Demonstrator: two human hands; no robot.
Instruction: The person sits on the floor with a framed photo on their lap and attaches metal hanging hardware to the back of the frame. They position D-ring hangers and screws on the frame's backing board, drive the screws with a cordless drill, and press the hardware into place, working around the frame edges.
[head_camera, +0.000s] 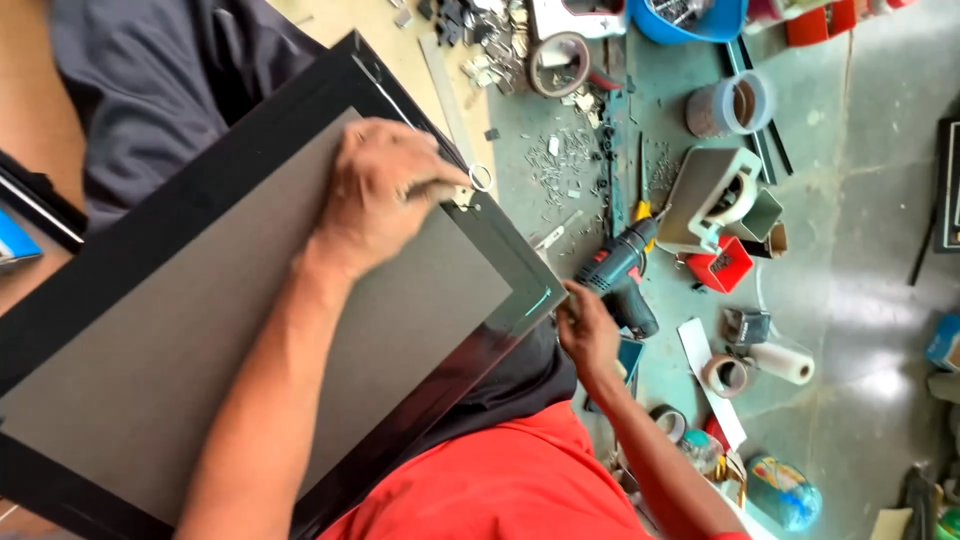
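A large black picture frame (505, 265) with a grey backing board (200, 340) lies tilted across my lap, back side up. My left hand (385, 195) rests on its far edge, fingers pinched on a small metal hanger ring (478, 178) held against the black moulding. My right hand (590, 335) sits with curled fingers at the frame's near right corner, right beside a teal and black cordless drill (618, 272) on the floor. Whether this hand grips anything is hidden.
On the green floor lie scattered screws and metal bits (565, 160), tape rolls (558, 63) (728, 375), a red box (722, 265), a white paper roll (785, 362) and a blue tub (690, 20). Another person's dark clothing (150, 80) is at top left.
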